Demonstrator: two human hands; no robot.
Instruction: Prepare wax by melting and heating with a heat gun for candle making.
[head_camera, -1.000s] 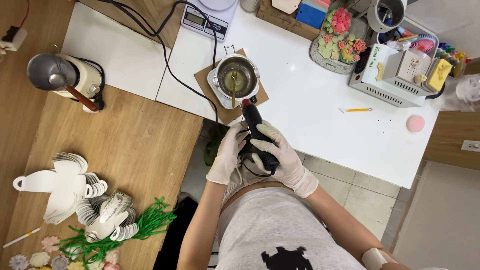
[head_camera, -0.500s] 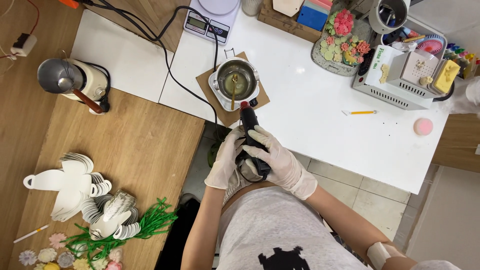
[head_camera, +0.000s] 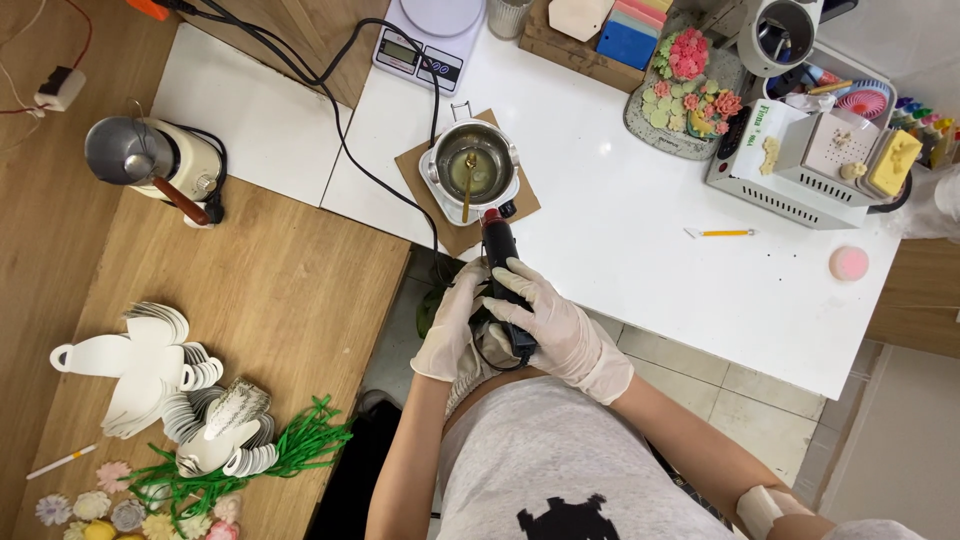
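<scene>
Both my hands wear pale gloves and hold a black tool with a red tip (head_camera: 498, 250) close to my body, at the white table's near edge. My right hand (head_camera: 545, 322) wraps the tool's body from the right. My left hand (head_camera: 455, 325) grips it from the left and below. The tool's red tip points toward a small metal pot (head_camera: 470, 170) of yellowish liquid with a stick in it. The pot stands on a brown square mat (head_camera: 515, 210).
A digital scale (head_camera: 430, 35) and black cables lie behind the pot. Wax flowers on a tray (head_camera: 690, 90), a white appliance (head_camera: 790, 180), a yellow-handled pick (head_camera: 725, 233) and a pink disc (head_camera: 848, 263) sit right. White cut-outs (head_camera: 150, 370) and green strands lie on the wooden table.
My hands and the tool stayed together near the table edge; the view shifted slightly, and the tool's tip now sits a little closer to the pot.
</scene>
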